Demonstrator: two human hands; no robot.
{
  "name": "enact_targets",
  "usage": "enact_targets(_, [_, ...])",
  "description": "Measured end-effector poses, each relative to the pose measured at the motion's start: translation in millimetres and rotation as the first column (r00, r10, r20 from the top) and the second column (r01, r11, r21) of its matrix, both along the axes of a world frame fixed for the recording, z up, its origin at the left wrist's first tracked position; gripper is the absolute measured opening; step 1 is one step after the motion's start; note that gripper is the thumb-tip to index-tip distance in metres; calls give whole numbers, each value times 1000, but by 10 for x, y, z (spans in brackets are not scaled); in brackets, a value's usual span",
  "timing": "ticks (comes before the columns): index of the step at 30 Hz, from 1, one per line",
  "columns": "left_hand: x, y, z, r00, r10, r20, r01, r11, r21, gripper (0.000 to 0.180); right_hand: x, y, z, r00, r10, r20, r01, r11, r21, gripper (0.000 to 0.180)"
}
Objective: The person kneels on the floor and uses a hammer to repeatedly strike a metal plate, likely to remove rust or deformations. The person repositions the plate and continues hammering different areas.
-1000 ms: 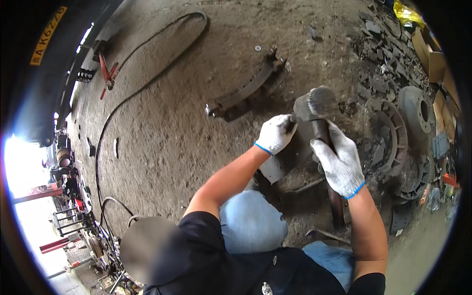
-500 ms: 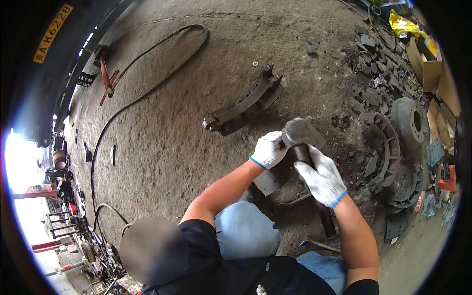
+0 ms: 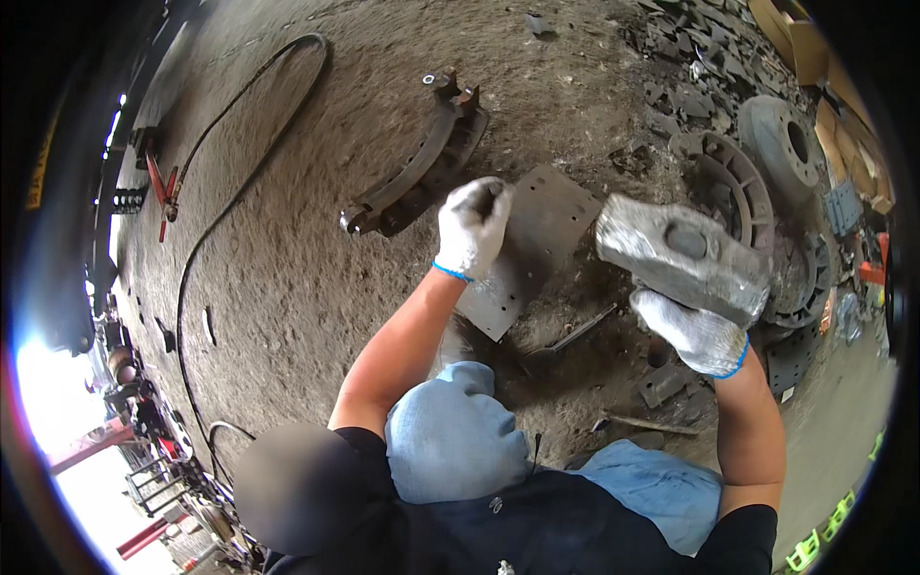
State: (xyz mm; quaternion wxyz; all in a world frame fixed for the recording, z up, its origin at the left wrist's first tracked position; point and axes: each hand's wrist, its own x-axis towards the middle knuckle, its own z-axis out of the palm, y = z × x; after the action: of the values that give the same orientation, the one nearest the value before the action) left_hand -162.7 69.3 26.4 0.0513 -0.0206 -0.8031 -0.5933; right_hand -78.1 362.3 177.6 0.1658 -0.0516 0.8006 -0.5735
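Observation:
My right hand (image 3: 692, 333), in a white glove with a blue cuff, is closed on a sledgehammer. The hammer's heavy, worn grey head (image 3: 685, 254) is raised close to the camera and hides the handle below it. My left hand (image 3: 474, 228), gloved too, is closed with its fingers curled; what it holds, if anything, I cannot make out. Beside it lies a curved brake lining plate (image 3: 556, 211) with rivet holes, and a second grey plate (image 3: 492, 300) is below the hand. A rusty brake shoe (image 3: 422, 163) rests on the ground just beyond my left hand.
At right are a brake drum (image 3: 774, 144), another curved brake shoe (image 3: 747, 187) and a heap of broken lining pieces (image 3: 704, 57). A black cable (image 3: 240, 201) runs along the left floor to a red-handled clamp (image 3: 165, 201). A thin bar (image 3: 575, 331) lies before my knees.
My right hand has lifted the hammer up and to the right, away from my left hand. My left hand has shifted left in the picture, and the view has turned somewhat.

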Motion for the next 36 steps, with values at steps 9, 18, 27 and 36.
enact_targets(9, [412, 206, -10, 967, -255, 13, 248, 925, -288, 18, 366, 267, -60, 885, -261, 385, 305, 950, -58, 17])
enact_targets(18, [438, 315, -77, 960, -253, -121, 186, 898, -399, 11, 373, 233, 169, 902, -256, 348, 322, 935, -147, 17])
enact_targets(27, [389, 300, -216, 845, -396, -359, 173, 838, -517, 14, 342, -164, 258, 802, 73, -593, 44, 983, 181, 29])
enact_targets(36, [344, 270, -289, 805, -405, -434, 195, 871, -451, 23, -211, -655, 101, 886, -123, 448, 250, 939, -235, 14])
